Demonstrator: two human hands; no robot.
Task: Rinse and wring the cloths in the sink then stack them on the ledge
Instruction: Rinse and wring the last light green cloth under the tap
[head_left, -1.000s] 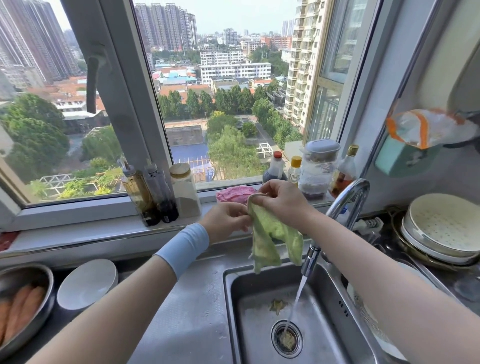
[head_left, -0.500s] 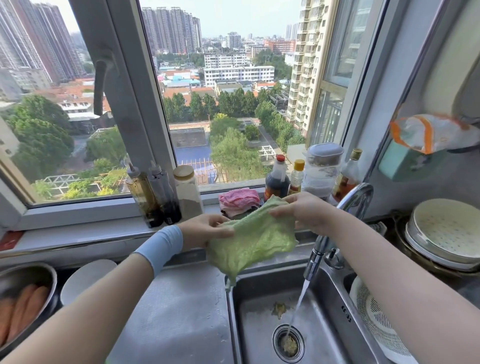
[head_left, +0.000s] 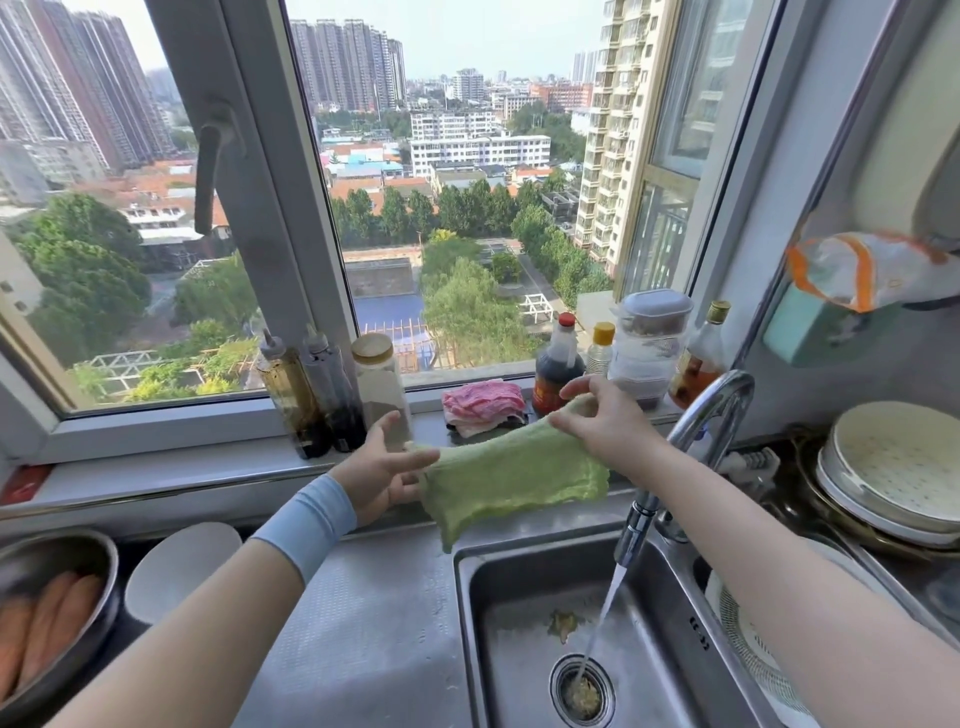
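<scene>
A green cloth (head_left: 506, 475) is stretched out flat between both hands, above the back edge of the steel sink (head_left: 524, 623). My left hand (head_left: 382, 467) pinches its left corner, fingers partly spread. My right hand (head_left: 600, 421) grips its upper right corner. Just behind the green cloth, a folded pink cloth (head_left: 483, 405) lies on the window ledge (head_left: 171, 467). The tap (head_left: 691, 441) is running, and its stream falls into the drain (head_left: 582, 686).
Dark sauce bottles (head_left: 311, 395) and a jar (head_left: 382, 387) stand on the ledge to the left of the pink cloth; more bottles (head_left: 558, 364) and a plastic container (head_left: 649, 343) stand to its right. A white bowl (head_left: 179, 566) and a metal bowl (head_left: 52, 613) sit on the left counter. Stacked dishes (head_left: 898, 467) fill the right.
The green cloth went from hanging bunched between my hands to being spread open and held level. My hands moved apart and lifted it toward the ledge.
</scene>
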